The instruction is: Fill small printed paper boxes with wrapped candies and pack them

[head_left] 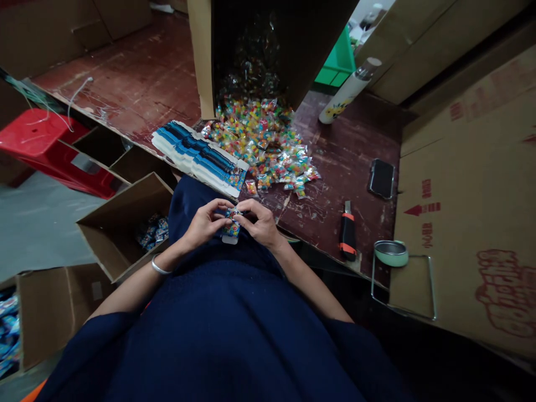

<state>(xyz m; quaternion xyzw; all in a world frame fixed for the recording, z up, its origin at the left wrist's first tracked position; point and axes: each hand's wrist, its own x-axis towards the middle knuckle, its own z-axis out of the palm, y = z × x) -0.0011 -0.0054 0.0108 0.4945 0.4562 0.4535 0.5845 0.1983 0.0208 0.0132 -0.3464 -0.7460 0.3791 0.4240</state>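
Above my lap, both hands hold one small blue printed candy box, a white flap showing at its near end. My left hand grips its left side between thumb and fingers. On the other side my right hand pinches the upper right part, covering some of it. Just beyond lies a long overlapping row of flat blue and white boxes along the table edge. Beside the row, small clear packets of colourful candy spill from a cardboard box tipped on its side.
An orange and black utility knife, a phone and a white bottle are on the table to the right. An open carton with blue packs stands at left, near a red stool. A green cup sits at right.
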